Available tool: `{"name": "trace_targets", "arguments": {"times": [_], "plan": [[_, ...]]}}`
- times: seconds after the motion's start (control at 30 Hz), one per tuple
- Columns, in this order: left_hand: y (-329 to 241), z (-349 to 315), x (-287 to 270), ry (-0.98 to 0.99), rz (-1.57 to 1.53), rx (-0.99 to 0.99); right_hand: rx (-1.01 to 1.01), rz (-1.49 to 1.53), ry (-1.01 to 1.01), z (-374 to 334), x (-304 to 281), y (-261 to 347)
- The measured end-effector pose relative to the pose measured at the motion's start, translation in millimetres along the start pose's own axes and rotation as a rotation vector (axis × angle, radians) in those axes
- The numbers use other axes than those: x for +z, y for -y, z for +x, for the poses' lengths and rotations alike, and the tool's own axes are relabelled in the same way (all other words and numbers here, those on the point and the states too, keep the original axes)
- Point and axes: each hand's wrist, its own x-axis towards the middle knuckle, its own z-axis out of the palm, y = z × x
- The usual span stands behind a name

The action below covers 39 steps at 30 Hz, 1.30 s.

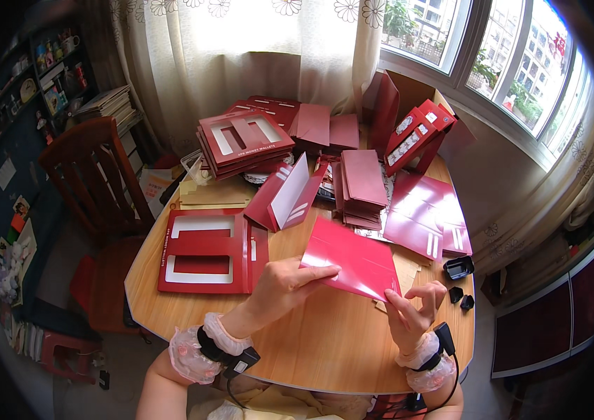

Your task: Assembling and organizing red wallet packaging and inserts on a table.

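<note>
A glossy red cardboard piece (350,257) is held up over the near half of the table, tilted, with light shining off its face. My left hand (288,285) pinches its left near edge, thumb on top. With thumb and fingertips my right hand (412,313) grips its near right corner; the other fingers are curled. Left of my left hand lies a flat red box panel (202,250) with two window cut-outs. Behind the held piece are a folded red card sleeve (287,192) with a pale inside and a stack of dull red folded pieces (363,183).
More windowed red panels (246,134) are piled at the back left. Upright red boxes (419,136) stand inside an open carton at the back right, glossy red sheets (423,213) before them. Small black parts (459,267) sit by the right edge. A wooden chair (97,182) stands left.
</note>
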Motion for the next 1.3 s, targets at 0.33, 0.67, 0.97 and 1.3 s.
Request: {"name": "trace_targets", "arguments": {"times": [0.33,0.67,0.97,1.3], "plan": [[4,5,-1,0.059,0.319,0.284,-0.193,-0.108,0.055,3,-3,5],[-6,-1,1,0.132,0.370,0.551,-0.372,-0.130,0.054,-1,1,22],[6,2,-17,0.043,0.429,0.506,-0.260,-0.119,0.055,6,-20,4],[10,6,-26,0.037,0.427,0.511,-0.268,-0.082,0.085,7,-27,-6]]}}
